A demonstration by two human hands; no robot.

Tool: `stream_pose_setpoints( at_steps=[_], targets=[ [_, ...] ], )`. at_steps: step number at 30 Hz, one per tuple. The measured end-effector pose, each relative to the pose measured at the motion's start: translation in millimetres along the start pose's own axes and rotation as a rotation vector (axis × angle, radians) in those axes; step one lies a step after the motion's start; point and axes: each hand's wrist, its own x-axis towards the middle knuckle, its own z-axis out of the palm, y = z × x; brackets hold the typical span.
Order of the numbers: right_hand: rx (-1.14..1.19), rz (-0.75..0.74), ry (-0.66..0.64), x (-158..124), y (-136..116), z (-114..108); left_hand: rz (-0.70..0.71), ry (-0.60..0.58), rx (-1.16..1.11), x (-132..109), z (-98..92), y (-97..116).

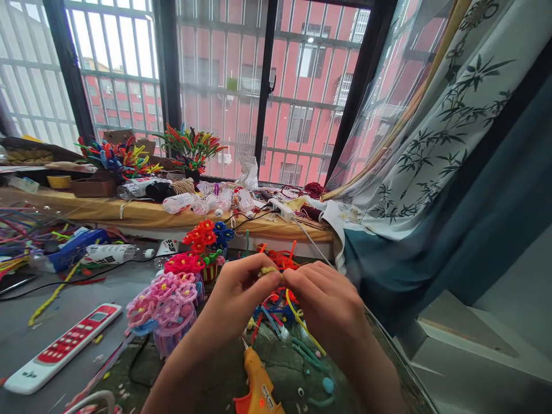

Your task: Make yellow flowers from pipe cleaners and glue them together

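Note:
Both of my hands meet above the middle of the table, fingertips touching. My left hand (246, 293) pinches a small yellowish fuzzy piece (268, 270) between thumb and fingers. My right hand (323, 290) has its thumb and fingers closed against the same piece's right end; most of it is hidden by the fingers. Just under my right hand, a yellow fuzzy stem (305, 326) slants down to the table. Below my hands lies an orange glue gun (259, 382) with a lit red light. Red stems (282, 257) are heaped behind my fingers.
Pink and purple fuzzy flowers (166, 302) stand left of my left hand, with red flowers (200, 236) and blue ones (223, 233) behind. A red-and-white remote (64, 348) lies at the left. Plastic bottles (179, 202) and a power strip (282, 211) are on the windowsill.

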Motion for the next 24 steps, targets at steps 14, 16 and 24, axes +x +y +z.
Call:
stream_pose_setpoints(
  at_steps=[14,16,24],
  targets=[
    [1.464,0.960,-0.303,-4,8,6,0.670,-0.109,0.445,-3,-15.9,2],
    [1.507,1.025,-0.279,-3,6,7,0.658,-0.118,0.455,-3,-15.0,3],
    [1.318,0.942,-0.097,1,-3,-1,0.498,0.024,0.360,-6,-6.2,10]
  ],
)
